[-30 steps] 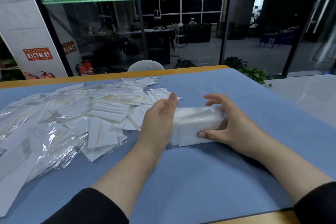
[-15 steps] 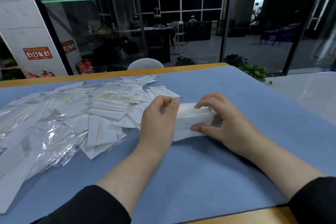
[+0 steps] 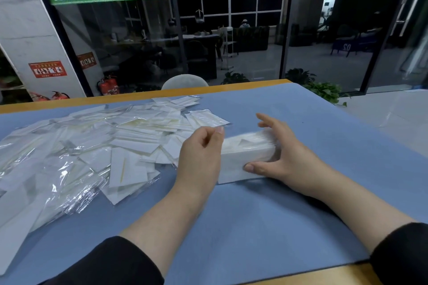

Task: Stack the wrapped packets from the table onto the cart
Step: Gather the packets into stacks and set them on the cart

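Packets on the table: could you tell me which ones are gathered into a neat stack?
Only the stack between the left hand and right hand; the pile to its left lies loose and scattered.

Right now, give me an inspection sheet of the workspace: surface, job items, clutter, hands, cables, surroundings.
Surface: blue mat on a wood-edged table.
Job's things: squared stack of packets on the mat between the hands; loose pile of wrapped packets to its left. No cart in view.
Clutter: nothing seen.
Hands: left hand against the stack's left end, fingers curled; right hand at its right end, thumb on the near face, fingers spread above.
Cables: nothing seen.
Surroundings: glass wall, fire extinguishers, plants, chair back.
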Action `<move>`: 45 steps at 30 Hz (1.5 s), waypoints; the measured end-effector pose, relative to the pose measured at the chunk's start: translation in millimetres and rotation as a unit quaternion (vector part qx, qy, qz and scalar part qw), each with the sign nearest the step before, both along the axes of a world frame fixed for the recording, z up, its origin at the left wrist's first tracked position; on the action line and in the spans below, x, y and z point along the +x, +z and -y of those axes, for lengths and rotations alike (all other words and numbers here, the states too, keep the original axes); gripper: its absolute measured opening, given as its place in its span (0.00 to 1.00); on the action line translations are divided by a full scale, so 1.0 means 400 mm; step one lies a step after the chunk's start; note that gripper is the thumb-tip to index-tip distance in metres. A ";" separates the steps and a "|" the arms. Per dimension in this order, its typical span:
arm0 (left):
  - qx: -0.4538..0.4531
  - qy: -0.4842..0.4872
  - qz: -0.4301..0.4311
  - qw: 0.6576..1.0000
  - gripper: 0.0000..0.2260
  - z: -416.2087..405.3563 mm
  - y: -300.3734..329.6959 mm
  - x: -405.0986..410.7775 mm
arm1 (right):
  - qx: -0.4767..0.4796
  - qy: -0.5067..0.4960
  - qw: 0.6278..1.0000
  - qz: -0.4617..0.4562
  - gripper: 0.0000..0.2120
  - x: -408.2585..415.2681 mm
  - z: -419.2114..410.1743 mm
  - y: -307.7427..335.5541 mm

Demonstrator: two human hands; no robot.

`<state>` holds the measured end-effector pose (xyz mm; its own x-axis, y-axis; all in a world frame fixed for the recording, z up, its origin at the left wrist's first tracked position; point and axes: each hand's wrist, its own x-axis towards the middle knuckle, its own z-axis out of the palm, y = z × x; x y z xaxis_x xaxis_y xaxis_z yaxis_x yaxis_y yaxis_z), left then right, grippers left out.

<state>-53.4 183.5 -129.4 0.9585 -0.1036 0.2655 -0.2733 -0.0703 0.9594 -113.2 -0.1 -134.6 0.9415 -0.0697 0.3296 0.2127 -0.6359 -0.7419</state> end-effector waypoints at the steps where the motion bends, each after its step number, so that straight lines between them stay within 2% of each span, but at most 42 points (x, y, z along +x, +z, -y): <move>1: 0.015 -0.006 0.013 1.000 0.11 0.003 0.001 -0.003 | -0.005 0.009 1.000 -0.004 0.42 0.001 -0.001 0.002; 6: 0.038 -0.029 0.066 0.997 0.16 -0.003 0.015 -0.025 | -0.020 0.015 0.999 0.029 0.31 0.000 -0.011 -0.001; 9: 0.093 -0.008 0.162 0.982 0.06 -0.003 0.011 -0.033 | -0.036 0.013 0.999 0.034 0.29 0.002 -0.011 -0.001; 13: 0.138 -0.020 0.211 0.967 0.07 -0.006 0.005 -0.020 | -0.033 0.010 0.999 0.037 0.32 -0.001 -0.006 0.000; 15: 0.138 -0.017 0.216 0.966 0.07 -0.009 0.006 -0.015 | -0.038 0.012 0.998 0.042 0.28 -0.002 -0.006 0.002; 19: 0.054 0.006 0.134 0.990 0.07 -0.014 0.016 -0.013 | -0.008 0.003 0.999 0.036 0.20 -0.001 -0.003 0.006; 23: -0.018 0.029 0.059 0.998 0.12 -0.020 0.016 -0.004 | 0.031 0.004 0.999 0.014 0.18 0.000 0.003 0.005; 29: -0.073 0.046 0.021 0.996 0.13 -0.023 0.025 -0.003 | 0.041 0.006 0.999 0.013 0.21 0.001 0.005 0.004; 33: -0.120 0.029 -0.027 0.992 0.13 -0.026 0.028 -0.002 | 0.053 0.023 0.998 0.011 0.28 0.002 0.003 0.003; 36: -0.135 0.036 -0.050 0.989 0.10 -0.025 0.031 -0.001 | 0.049 0.020 0.998 0.018 0.28 0.001 0.003 0.004; 40: -0.106 0.051 -0.011 0.993 0.08 -0.024 0.034 -0.003 | 0.041 0.012 0.999 0.020 0.34 -0.001 0.004 0.002; 43: -0.073 0.047 -0.037 0.996 0.11 -0.021 0.021 0.004 | 0.043 0.015 0.998 0.032 0.37 -0.001 0.005 0.000; 45: -0.070 0.031 -0.053 0.996 0.10 -0.018 0.017 0.004 | 0.029 0.018 0.999 0.022 0.36 -0.001 0.001 0.000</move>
<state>-51.7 190.5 -122.4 0.9852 -0.0120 0.1709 -0.1700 0.0525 0.9840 -113.6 -0.3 -134.4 0.9282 -0.0568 0.3678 0.2681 -0.5833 -0.7667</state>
